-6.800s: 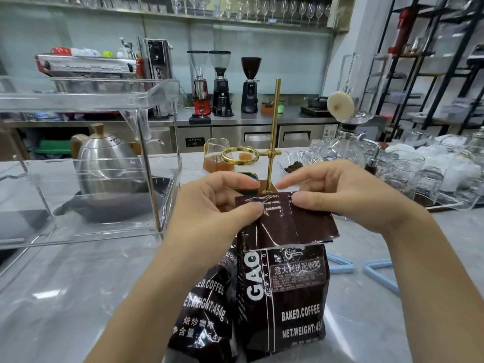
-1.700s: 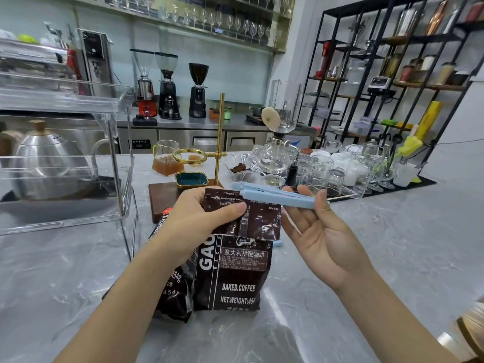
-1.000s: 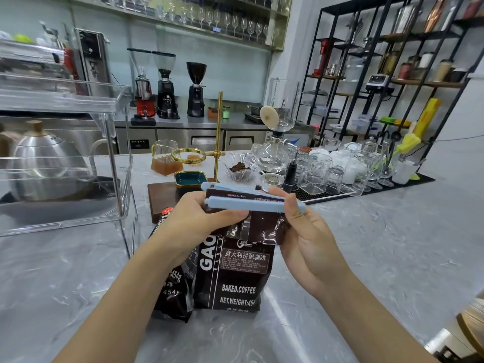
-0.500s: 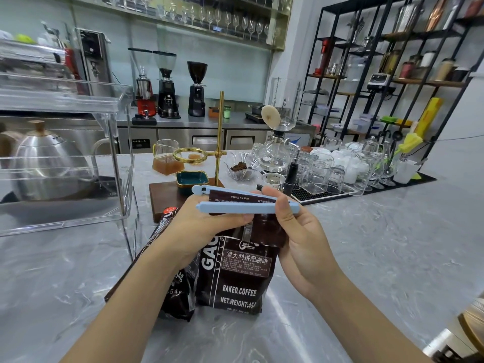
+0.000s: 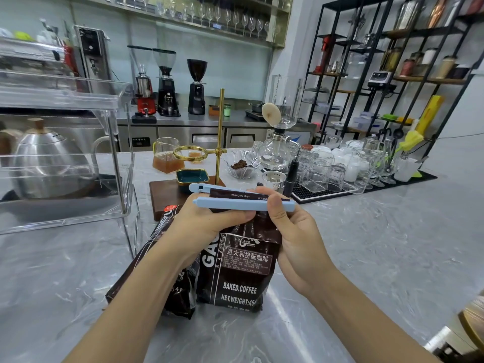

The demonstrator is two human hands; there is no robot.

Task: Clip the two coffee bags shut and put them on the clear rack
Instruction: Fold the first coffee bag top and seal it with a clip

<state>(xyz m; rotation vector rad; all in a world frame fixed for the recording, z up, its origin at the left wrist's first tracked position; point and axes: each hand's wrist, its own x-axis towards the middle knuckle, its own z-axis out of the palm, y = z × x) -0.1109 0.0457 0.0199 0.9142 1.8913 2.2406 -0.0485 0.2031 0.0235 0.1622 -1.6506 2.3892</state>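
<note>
A dark brown coffee bag (image 5: 237, 273) stands on the marble counter with its top folded over. A pale blue clip (image 5: 230, 203) straddles that fold, its two arms still apart at the left end. My left hand (image 5: 201, 226) grips the bag's folded top just under the clip. My right hand (image 5: 293, 231) pinches the clip's right end, thumb on the front arm. A second dark coffee bag (image 5: 167, 260) leans behind my left forearm, partly hidden. The clear rack (image 5: 115, 142) stands at the left.
A steel kettle (image 5: 49, 163) sits inside the clear rack. Behind the bags are a wooden board with a brass drip stand (image 5: 219, 142), a teal dish (image 5: 192, 176) and a glass of brown liquid (image 5: 165, 158). Several glasses (image 5: 337, 163) crowd a black mat at right.
The open clip was brought from the right onto the bag's folded top. Over the last second it slid left along the fold, and its arms have drawn closer.
</note>
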